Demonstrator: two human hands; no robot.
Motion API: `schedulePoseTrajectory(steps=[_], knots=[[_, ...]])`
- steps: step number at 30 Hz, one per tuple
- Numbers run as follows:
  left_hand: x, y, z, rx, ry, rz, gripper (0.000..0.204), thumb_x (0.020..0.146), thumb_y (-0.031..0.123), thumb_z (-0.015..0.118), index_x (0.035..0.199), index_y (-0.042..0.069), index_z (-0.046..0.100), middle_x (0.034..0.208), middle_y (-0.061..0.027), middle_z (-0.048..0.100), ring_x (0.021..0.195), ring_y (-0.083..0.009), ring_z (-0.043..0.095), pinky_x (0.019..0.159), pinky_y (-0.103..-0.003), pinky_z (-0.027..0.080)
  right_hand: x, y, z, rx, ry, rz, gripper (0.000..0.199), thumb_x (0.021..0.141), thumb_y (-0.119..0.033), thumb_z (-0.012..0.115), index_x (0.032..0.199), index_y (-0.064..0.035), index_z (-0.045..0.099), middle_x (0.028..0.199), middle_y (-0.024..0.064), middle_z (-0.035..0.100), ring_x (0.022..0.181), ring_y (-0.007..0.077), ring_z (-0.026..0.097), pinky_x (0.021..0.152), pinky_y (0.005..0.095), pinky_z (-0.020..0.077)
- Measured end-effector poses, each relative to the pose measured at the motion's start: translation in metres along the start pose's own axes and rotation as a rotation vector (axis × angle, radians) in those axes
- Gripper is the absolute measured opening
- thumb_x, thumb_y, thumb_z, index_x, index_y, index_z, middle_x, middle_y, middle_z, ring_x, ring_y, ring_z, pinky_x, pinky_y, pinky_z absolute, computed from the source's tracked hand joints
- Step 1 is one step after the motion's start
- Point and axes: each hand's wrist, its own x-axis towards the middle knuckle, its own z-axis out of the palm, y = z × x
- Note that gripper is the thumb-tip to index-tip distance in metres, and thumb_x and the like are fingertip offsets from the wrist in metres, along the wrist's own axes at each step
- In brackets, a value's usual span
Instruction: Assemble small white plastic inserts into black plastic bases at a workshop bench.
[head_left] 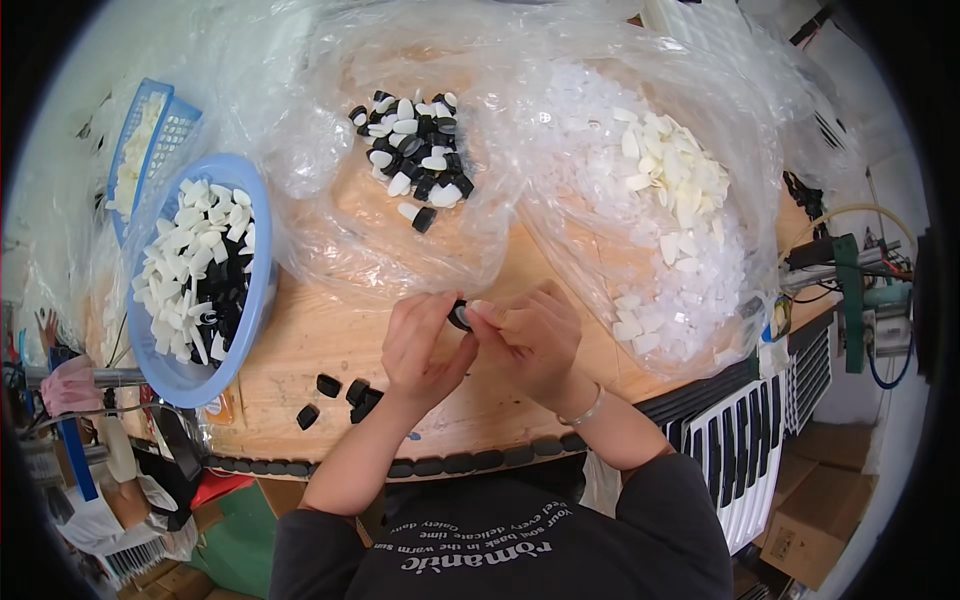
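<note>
Above the wooden tabletop, my left hand (418, 345) grips a small black piece (459, 314) between its fingertips. My right hand (535, 335) meets it from the other side, its thumb and fingers pinched against the same piece. A greyish face shows on the piece, but fingers cover most of it. Several loose black pieces (358, 392) lie on the table left of my left forearm. Beyond my hands, a pile of black pieces with white tongue-shaped parts (415, 145) rests on clear plastic sheeting.
A blue oval basin (262, 260) at the left holds white and black parts. Behind it stands a blue perforated basket (172, 135) with cream parts. At the right, clear plastic bags (560, 250) carry cream parts (675, 170) and translucent pieces (705, 295). Dark padding (430, 466) lines the near table edge.
</note>
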Motion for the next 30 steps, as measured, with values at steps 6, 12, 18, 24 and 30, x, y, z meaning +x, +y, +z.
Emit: schedulePoseTrajectory(steps=[6,12,18,24,30], knots=[[0.0,0.0,-0.002,0.007,0.03,-0.009,0.052,0.059,-0.007,0.074,0.109,-0.008,0.06,0.1,-0.0172,0.066,0.086,-0.0311,0.061,0.076,-0.036,0.05,0.0,-0.004,0.003,-0.058,-0.003,-0.089,0.018,0.069,-0.006,0.076,0.083,-0.009,0.065,0.081,0.0024,0.065,0.069,0.0205,0.056,0.061,0.0318,0.0416],[-0.001,0.0,-0.002,-0.001,0.07,-0.046,0.049,0.064,-0.007,0.072,0.111,-0.008,0.06,0.104,-0.0173,0.066,0.089,-0.0293,0.059,0.076,-0.034,0.05,-0.005,0.001,0.008,-0.002,0.013,-0.058,0.022,0.07,-0.003,0.075,0.089,-0.0068,0.065,0.081,0.0057,0.065,0.066,0.021,0.054,0.059,0.0314,0.0396],[-0.002,-0.003,0.0,0.008,0.071,-0.019,0.05,0.064,-0.007,0.072,0.112,-0.008,0.06,0.106,-0.0169,0.067,0.089,-0.0279,0.059,0.076,-0.033,0.05,-0.004,-0.003,0.006,0.021,-0.064,-0.049,0.018,0.071,-0.003,0.074,0.087,-0.0058,0.066,0.08,0.0053,0.064,0.065,0.0203,0.053,0.059,0.0314,0.0385],[-0.002,-0.003,-0.002,0.004,0.038,-0.025,0.052,0.063,-0.003,0.076,0.112,-0.007,0.06,0.105,-0.0164,0.067,0.09,-0.0278,0.059,0.079,-0.034,0.048,-0.003,-0.003,0.003,0.145,-0.094,0.101,0.022,0.075,-0.004,0.07,0.097,-0.0023,0.066,0.088,0.0079,0.064,0.072,0.0194,0.057,0.063,0.0297,0.0432],[0.0,-0.004,0.0,-0.032,-0.019,-0.017,0.051,0.063,-0.002,0.077,0.111,-0.003,0.062,0.104,-0.0148,0.068,0.095,-0.0272,0.057,0.082,-0.035,0.045,-0.011,0.011,-0.002,0.805,-0.365,0.824,0.021,0.088,-0.006,0.063,0.108,0.0007,0.063,0.094,0.0046,0.064,0.085,0.011,0.06,0.074,0.026,0.0498]])
